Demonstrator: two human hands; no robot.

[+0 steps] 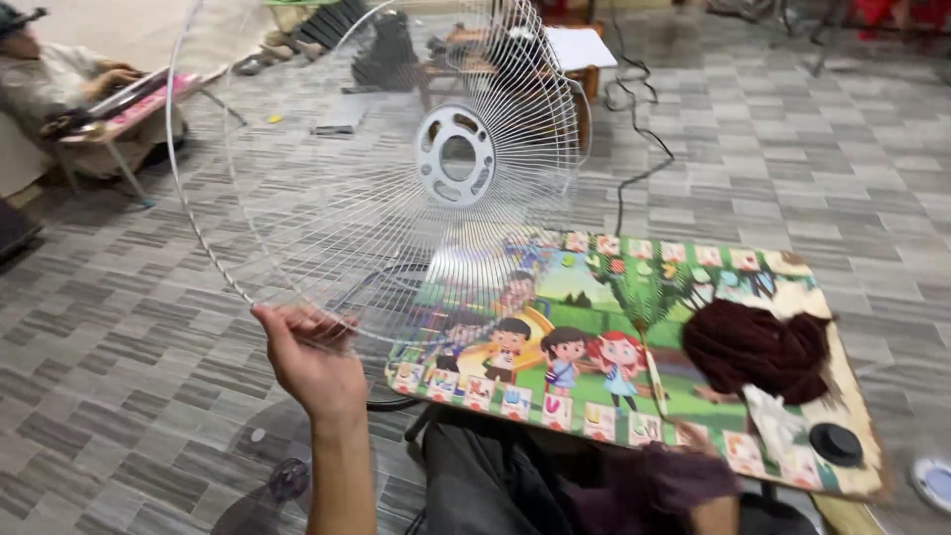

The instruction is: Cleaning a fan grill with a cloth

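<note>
Left hand (309, 359) grips fan guard (396, 168) rim; right hand unseen.

A: What does the left hand (309, 365) hold?

B: The rim of a white wire fan guard (386, 168), tilted up across the upper middle of the frame, its round grey hub plate (456, 156) at centre.

A: And lower right?

B: A small table with a cartoon picture top (594, 297). A dark brown bundle of yarn (758, 349) and a black round cap (835, 444) lie on it.

A: Upper left?

B: Another person (45, 74) sits at a small pink table (139, 104).
</note>
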